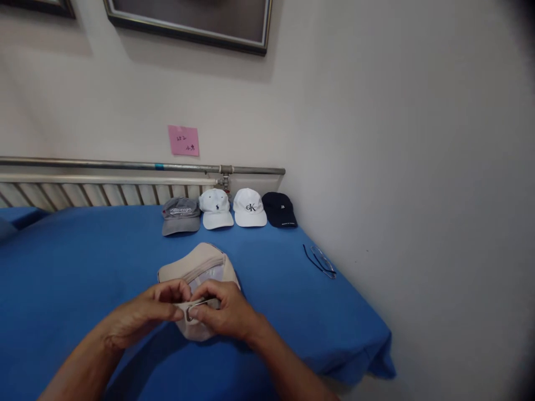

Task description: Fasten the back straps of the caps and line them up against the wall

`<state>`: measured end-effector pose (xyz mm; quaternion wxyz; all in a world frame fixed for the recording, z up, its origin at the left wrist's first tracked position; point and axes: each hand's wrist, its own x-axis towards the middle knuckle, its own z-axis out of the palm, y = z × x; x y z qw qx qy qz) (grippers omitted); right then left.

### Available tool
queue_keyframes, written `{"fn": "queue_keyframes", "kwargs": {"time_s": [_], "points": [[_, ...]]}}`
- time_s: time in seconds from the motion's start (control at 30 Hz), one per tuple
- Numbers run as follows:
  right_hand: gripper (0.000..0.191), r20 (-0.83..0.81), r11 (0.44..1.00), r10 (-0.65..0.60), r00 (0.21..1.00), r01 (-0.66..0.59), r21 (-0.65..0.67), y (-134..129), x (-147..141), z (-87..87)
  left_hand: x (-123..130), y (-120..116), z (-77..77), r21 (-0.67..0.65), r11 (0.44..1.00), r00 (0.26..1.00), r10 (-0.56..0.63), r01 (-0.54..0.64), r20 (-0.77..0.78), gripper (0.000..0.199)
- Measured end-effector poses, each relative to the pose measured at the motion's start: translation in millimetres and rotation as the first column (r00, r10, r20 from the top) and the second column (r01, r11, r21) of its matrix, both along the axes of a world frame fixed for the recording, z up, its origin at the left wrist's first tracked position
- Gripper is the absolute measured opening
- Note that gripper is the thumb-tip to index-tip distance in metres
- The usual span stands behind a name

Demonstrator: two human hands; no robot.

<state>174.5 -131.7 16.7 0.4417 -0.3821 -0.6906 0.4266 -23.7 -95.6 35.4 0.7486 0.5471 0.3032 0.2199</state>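
A beige baseball cap [190, 263] lies tipped over on the blue cloth, brim pointing away from me and its lining showing. At its rear strap, my left hand [156, 303] pinches the fabric between thumb and fingers. My right hand [223, 309] is closed on the strap just beside a metal buckle [189, 313], with thumb and forefinger pressed together. The two hands almost touch. Whether the strap end runs through the buckle is hidden by my fingers.
Along the wall stand a grey cap [181, 216], two white caps [216, 210] and a black cap [279, 210]. Eyeglasses [321, 262] lie near the right edge of the blue-covered table [267, 267]. Behind are a radiator [83, 195], a metal pipe [104, 164] and a pink note [183, 140].
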Motion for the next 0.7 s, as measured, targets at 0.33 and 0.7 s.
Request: {"fn": "queue_keyframes", "kwargs": {"time_s": [0.33, 0.7], "points": [[0.011, 0.085, 0.998, 0.055, 0.995, -0.054, -0.014, -21.9, 2.0, 13.9, 0.8, -20.5, -15.5, -0.203, 0.979, 0.985, 0.037, -0.002, 0.171, 0.024], [0.009, 0.546, 0.954, 0.110, 0.831, -0.241, 0.176, -50.9, -2.6, 33.9, -18.9, -31.8, 12.9, 0.200, 0.950, 0.947, -0.184, 0.240, -0.264, 0.011]]}}
